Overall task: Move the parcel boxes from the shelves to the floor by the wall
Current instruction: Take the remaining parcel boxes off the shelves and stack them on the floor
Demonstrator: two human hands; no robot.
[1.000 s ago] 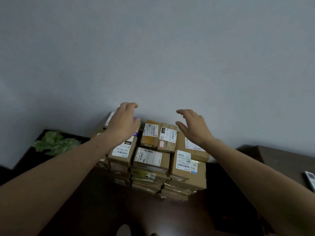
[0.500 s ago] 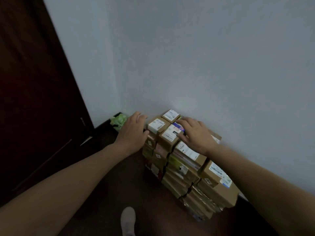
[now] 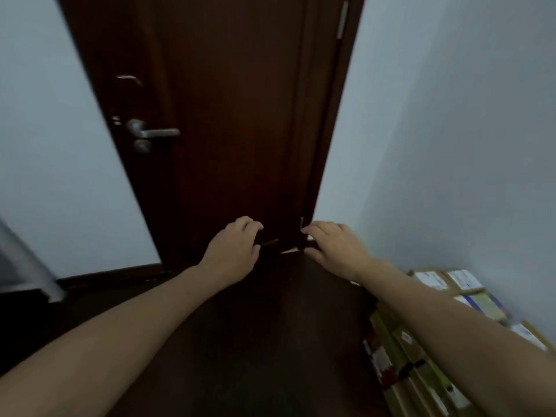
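Observation:
The stack of brown parcel boxes point(image 3: 433, 341) with white labels stands on the dark floor against the wall at the lower right, partly hidden behind my right forearm. My left hand point(image 3: 233, 249) and my right hand point(image 3: 334, 246) hang in the air in front of me, well away from the stack. Both are empty, with fingers loosely curled. They are outlined against the bottom of a dark door.
A dark brown door point(image 3: 228, 130) with a metal lever handle point(image 3: 150, 133) fills the middle, shut in its frame. Pale walls stand on both sides. A grey blurred object point(image 3: 27, 266) shows at the far left. The dark floor point(image 3: 255, 341) stretches between me and the door.
My view has swung left from the box stack to the door. Both hands have come off the boxes and now hang free in the air.

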